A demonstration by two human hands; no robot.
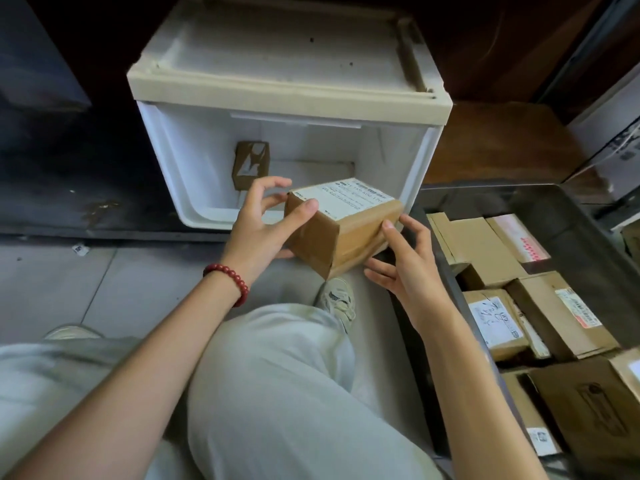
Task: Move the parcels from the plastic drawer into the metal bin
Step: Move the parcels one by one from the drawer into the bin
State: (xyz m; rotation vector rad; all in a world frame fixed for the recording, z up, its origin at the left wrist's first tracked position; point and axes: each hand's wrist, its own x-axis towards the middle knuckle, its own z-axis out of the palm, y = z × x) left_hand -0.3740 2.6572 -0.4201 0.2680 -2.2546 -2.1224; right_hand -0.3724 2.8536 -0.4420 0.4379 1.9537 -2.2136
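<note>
Transfer step, mid-carry. A brown cardboard parcel (343,223) with a white label on its top face is held in the air just in front of the plastic drawer (391,150), at the drawer's open mouth and clear of its floor. The left hand (263,223), with a red bead bracelet (228,282) at the wrist, takes the parcel's left end: the thumb lies on the top edge, and fingertips appear to show beneath. The right hand (405,268) takes the opposite end, thumb against the end face and fingers under the lower edge. Both grips are therefore engaged on this one parcel, and neither is free.

A smaller taped parcel (251,164) stands inside the drawer, against its back wall on the left. To the right of the drawer stands the metal bin (540,209), already holding several boxed parcels (495,327).

The step in hand is judged to be lifting out and carrying across. The next move calls for a swing from the drawer's mouth rightward over the bin's near rim, then a set-down in a gap among the boxes there. One parcel would then remain in the drawer.
</note>
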